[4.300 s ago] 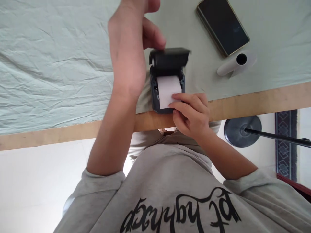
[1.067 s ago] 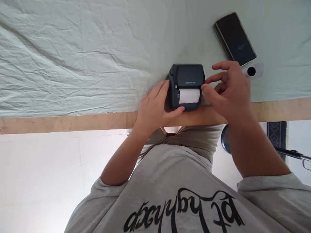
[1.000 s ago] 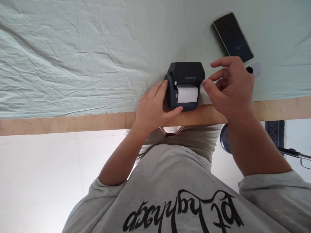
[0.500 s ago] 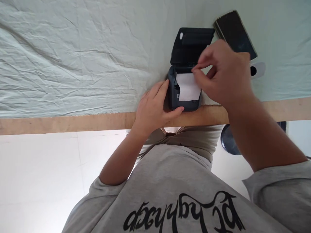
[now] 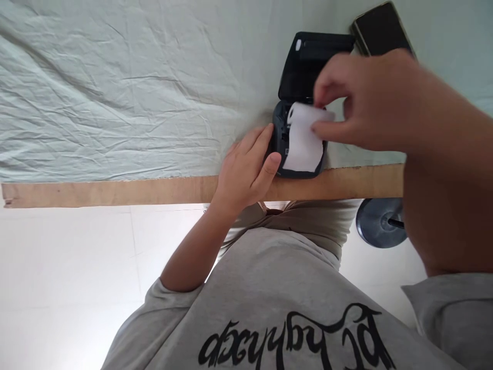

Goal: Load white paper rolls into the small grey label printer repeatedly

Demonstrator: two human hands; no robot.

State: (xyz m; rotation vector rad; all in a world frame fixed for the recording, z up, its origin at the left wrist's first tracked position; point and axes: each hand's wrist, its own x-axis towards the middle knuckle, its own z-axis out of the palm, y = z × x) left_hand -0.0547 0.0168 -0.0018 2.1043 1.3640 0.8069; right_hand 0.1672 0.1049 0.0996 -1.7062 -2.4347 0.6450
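Observation:
A small dark receipt printer [image 5: 278, 146] sits at the table's front edge with its black lid [image 5: 319, 67] tipped back. A white paper roll [image 5: 308, 114] shows raised in its compartment, its hollow core facing left and its loose end hanging over the printer's front. My right hand [image 5: 362, 100] pinches the roll at its right end between thumb and fingers, slightly blurred. Against the printer's left side rests my left hand [image 5: 246, 167], fingers stretched out and thumb raised; its fingertips touch the casing.
A dark phone [image 5: 381, 31] lies behind my right hand, partly covered by it. Pale green wrinkled cloth [image 5: 134, 92] covers the table, with a wooden edge strip [image 5: 115, 191] along the front. Below, a round black base [image 5: 379, 223] stands on the floor.
The paper roll has come up out of the printer's compartment in my right hand, showing its core. My left thumb has lifted off the printer's front. The view has shifted slightly.

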